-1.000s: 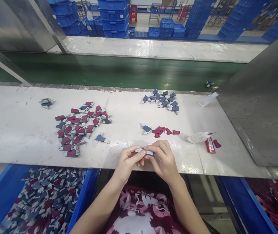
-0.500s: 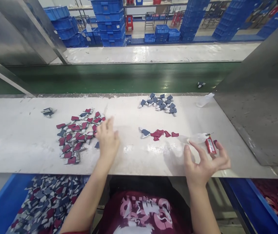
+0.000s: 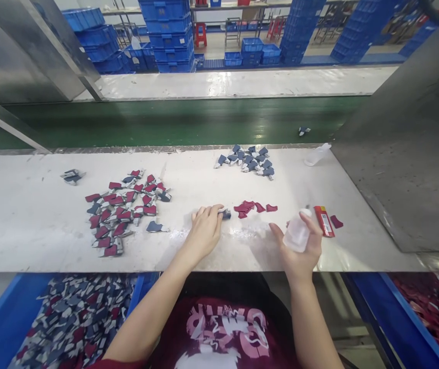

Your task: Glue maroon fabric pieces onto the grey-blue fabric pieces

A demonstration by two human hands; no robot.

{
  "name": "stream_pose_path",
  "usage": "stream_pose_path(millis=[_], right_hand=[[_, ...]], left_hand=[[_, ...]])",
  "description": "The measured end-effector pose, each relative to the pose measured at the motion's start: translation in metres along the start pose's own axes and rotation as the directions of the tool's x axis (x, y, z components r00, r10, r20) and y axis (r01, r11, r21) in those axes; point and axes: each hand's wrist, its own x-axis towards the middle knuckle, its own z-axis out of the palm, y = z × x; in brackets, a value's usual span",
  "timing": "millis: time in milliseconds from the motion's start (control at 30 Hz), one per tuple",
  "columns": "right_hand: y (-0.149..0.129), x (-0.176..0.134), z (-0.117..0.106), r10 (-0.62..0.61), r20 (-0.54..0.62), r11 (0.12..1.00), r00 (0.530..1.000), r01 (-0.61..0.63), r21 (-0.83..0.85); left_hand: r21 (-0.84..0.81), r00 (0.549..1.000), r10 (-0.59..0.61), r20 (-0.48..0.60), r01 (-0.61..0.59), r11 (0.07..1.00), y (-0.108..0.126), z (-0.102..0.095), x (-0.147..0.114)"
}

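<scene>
My left hand (image 3: 206, 229) is closed on a small dark-blue and white piece (image 3: 226, 214) at the table's middle; its fingers partly cover the piece. Just right of it lie several flat dark-red pieces (image 3: 245, 207). Held upright in my right hand (image 3: 300, 259) is a translucent squeeze bottle (image 3: 296, 236) with a thin tip, slightly blurred. To the right of that hand are a red packet (image 3: 324, 221) with a white label and one loose red piece (image 3: 336, 221). Farther left spreads a pile of red-topped grey pieces (image 3: 119, 210), with a single blue piece (image 3: 155, 226) near it.
Blue-and-white pieces (image 3: 248, 160) form a group at the table's far side. A clear plastic item (image 3: 317, 155) lies by the metal panel (image 3: 404, 154). Beyond runs a green belt (image 3: 188, 123) carrying one piece (image 3: 304, 131). Filled blue bins (image 3: 2, 312) stand below the table.
My left hand has gone right from the pile's edge to the blue-and-white piece and closed on it. My right hand has taken up the bottle, which was lying on the table, and raised it upright.
</scene>
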Motion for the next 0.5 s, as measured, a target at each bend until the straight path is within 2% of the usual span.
stream_pose_path(millis=[67,200,267,367,500], right_hand=[[-0.01,-0.007,0.005,0.061,0.032,0.996,0.998,-0.063,0.059],[-0.024,-0.015,0.016,0.099,0.238,0.96,0.966,-0.156,0.231],[-0.028,-0.017,0.022,0.117,0.294,0.933,0.949,-0.206,0.294],[-0.034,-0.021,0.033,0.19,0.265,0.911,0.945,-0.27,0.311],[-0.039,-0.027,0.042,0.217,0.136,0.925,0.967,-0.248,0.288]], left_hand=[[-0.032,0.999,-0.036,-0.012,0.036,0.999,0.0,0.003,-0.01],[-0.111,0.999,-0.046,-0.018,0.043,0.993,-0.003,0.007,-0.022],[-0.156,0.999,-0.034,-0.012,0.032,0.987,-0.005,0.01,-0.026],[-0.184,0.995,-0.085,-0.055,0.074,0.98,-0.006,0.014,-0.029],[-0.21,0.983,-0.149,-0.108,0.123,0.97,-0.006,0.021,-0.029]])
